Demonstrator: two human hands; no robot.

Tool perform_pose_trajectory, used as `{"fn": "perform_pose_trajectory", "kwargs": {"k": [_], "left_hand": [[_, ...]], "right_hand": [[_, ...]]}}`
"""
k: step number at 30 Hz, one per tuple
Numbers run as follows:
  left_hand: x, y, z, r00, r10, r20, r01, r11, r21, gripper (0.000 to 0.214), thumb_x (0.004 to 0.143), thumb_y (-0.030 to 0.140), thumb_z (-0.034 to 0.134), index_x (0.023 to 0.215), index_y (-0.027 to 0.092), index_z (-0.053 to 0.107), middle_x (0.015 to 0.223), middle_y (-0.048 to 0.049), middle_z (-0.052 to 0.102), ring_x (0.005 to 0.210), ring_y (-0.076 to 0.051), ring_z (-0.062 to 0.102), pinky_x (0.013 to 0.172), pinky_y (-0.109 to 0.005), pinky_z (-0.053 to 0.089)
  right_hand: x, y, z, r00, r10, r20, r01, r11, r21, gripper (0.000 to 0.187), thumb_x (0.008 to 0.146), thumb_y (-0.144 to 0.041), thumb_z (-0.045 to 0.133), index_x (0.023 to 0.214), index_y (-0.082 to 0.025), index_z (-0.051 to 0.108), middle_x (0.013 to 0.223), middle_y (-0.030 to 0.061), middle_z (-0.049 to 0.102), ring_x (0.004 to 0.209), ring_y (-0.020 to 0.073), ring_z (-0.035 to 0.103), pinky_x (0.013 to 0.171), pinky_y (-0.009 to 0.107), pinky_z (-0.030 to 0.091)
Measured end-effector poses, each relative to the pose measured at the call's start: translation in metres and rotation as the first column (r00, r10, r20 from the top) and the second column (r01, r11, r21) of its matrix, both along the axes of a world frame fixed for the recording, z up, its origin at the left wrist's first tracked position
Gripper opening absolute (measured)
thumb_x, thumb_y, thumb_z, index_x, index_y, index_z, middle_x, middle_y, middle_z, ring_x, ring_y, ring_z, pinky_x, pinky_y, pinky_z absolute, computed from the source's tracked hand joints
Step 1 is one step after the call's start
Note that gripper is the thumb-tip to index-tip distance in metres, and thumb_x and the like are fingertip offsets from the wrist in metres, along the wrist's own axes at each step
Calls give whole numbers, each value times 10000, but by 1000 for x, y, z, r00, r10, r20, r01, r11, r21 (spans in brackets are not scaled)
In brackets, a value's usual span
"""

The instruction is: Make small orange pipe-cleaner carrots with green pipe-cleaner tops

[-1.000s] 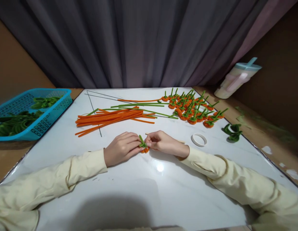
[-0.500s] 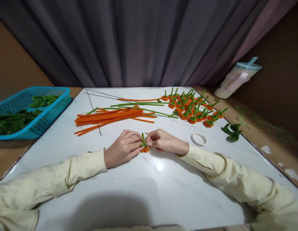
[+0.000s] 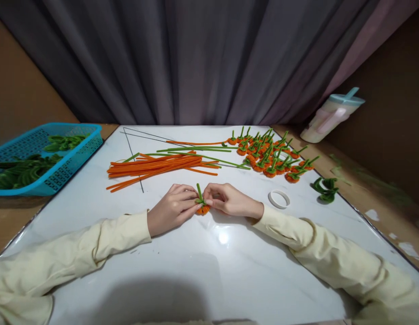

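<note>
Between my two hands, near the middle of the white tabletop, is a small pipe-cleaner pumpkin [image 3: 202, 210] with an orange body and an upright green stem. My left hand [image 3: 174, 208] pinches it from the left, fingers closed at the green top. From the right, my right hand [image 3: 226, 201] has thumb and forefinger pressed together at the base of the stem. The fingertips partly cover the green part. Just beyond my hands lies a loose bundle of orange pipe cleaners [image 3: 155, 167], with a few green pipe cleaners [image 3: 196, 149] behind it.
Several finished-looking pumpkins [image 3: 270, 169] cluster at the back right. A white tape roll [image 3: 279, 199] and dark green curled pieces [image 3: 326, 189] lie to the right. A blue basket [image 3: 57, 180] with green pieces stands left; a lidded tumbler [image 3: 326, 119] stands far right.
The pumpkin's stem now leans slightly left, and more of the orange body shows. My right fingers have shifted a little at the stem's base. The view has tilted slightly.
</note>
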State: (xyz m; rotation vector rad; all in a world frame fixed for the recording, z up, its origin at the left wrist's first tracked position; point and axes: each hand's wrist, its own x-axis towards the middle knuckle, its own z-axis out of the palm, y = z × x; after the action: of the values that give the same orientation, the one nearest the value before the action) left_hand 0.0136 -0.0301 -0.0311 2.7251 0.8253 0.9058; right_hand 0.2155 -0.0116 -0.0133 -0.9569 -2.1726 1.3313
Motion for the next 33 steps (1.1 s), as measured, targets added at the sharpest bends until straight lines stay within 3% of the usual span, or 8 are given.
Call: {"fn": "perform_pose_trajectory", "kwargs": {"k": [2,4,8,11,13,21,27,33], "left_hand": [[-1,1,-1,1000,14,28,-14,1000,-7,199,888,198,481,808,164,661,885,-58,671,952,-198,541,836,-352,392],[-1,2,-2,999,22,38,-22,1000,-15,198,884,194,487,792,163,659,887,-56,670,950,-195,541,838,-351,395],[-1,1,-2,1000,12,12,-12,1000,13,191,880,180,491,787,155,656,889,-58,668,958,-193,541,844,-350,393],[-1,0,0,1000,-1,-17,2,998,62,197,881,168,480,782,147,649,875,-62,668,955,-199,539,836,-351,397],[-1,0,2,999,-9,-39,13,994,107,207,885,166,467,778,143,643,876,-69,667,951,-206,538,820,-353,399],[-2,-1,3,984,13,-178,44,949,313,157,890,153,457,850,107,603,819,-71,656,971,-226,546,776,-354,393],[-3,-4,13,956,75,-284,122,777,617,127,865,93,476,843,83,601,807,-91,668,864,-236,596,689,-357,410],[-2,-2,14,916,63,-396,243,698,673,194,876,80,420,831,59,608,769,-122,662,713,-204,600,590,-318,430]], "right_hand": [[2,-1,-4,1000,-8,6,7,984,179,66,817,-208,484,814,-146,503,705,7,546,540,81,444,512,191,377],[5,-2,-8,997,14,72,-44,901,431,88,824,-166,457,865,-137,529,758,35,570,563,93,468,531,203,394],[9,-5,-14,951,7,310,-267,522,810,205,842,-107,376,960,-86,542,770,73,567,605,135,512,456,225,345],[10,-7,-14,905,-49,424,-405,213,889,229,884,-89,329,947,-48,544,726,74,552,589,145,518,432,244,325],[10,-8,-13,874,-82,479,-473,85,877,227,895,-75,323,920,-41,545,736,76,548,559,134,508,434,249,330],[8,-9,-10,833,-98,544,-545,24,838,228,884,-48,319,788,-88,522,698,35,488,479,105,455,395,251,318],[7,-9,-11,867,-96,488,-493,-33,869,217,879,-53,345,784,-75,539,705,43,496,501,108,475,383,252,344],[6,-10,-11,876,-108,469,-476,-47,878,203,870,-38,357,788,-67,541,687,39,491,492,111,477,367,258,340]]}}
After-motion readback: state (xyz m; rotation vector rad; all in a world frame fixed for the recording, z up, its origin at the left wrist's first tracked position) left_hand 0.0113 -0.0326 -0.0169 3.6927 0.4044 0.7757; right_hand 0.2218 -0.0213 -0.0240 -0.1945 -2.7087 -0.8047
